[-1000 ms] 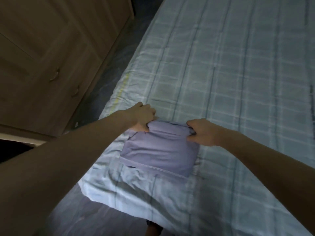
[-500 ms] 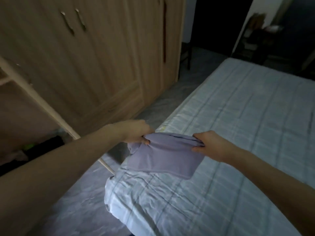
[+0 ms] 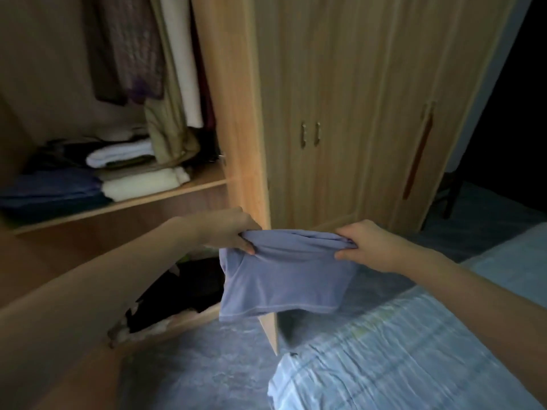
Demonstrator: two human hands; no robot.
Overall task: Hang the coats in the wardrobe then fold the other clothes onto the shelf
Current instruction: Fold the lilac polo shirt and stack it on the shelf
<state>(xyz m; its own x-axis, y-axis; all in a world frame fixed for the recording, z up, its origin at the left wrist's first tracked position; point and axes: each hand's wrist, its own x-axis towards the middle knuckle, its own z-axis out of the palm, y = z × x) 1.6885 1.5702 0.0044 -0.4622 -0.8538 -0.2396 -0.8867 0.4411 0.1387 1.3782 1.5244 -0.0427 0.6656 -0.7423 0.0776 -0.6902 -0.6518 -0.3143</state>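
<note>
**Folded garment held in air before the open wardrobe**

Both hands hold a folded lilac garment (image 3: 281, 279) by its upper edge, clear of any surface. The left hand (image 3: 231, 232) grips the top left corner, fingers curled over the cloth and thumb beneath. The right hand (image 3: 370, 244) pinches the top right corner, where the fabric bunches between thumb and fingers. The garment hangs below the hands as a roughly square panel, its hem lowest, and its left edge overlaps the edge of the open wardrobe door (image 3: 236, 119).

To the left of the door the wardrobe (image 3: 355, 108) stands open. Hanging clothes (image 3: 154, 60) fill the upper part; their types cannot be told in the dim light. Below them a shelf (image 3: 124, 201) carries folded stacks: a white and cream pile (image 3: 139, 173) near the middle and a blue pile (image 3: 53, 187) at the left. Beneath the shelf lies a dark heap of clothes (image 3: 183, 288), partly hidden by the left forearm.

To the right of the open door, the closed doors bear two small handles (image 3: 310, 134). The bed (image 3: 414, 350), covered in a pale checked sheet, occupies the lower right, its corner near the foot of the open door. The garment hangs above the floor (image 3: 201, 365), between bed and wardrobe.
</note>
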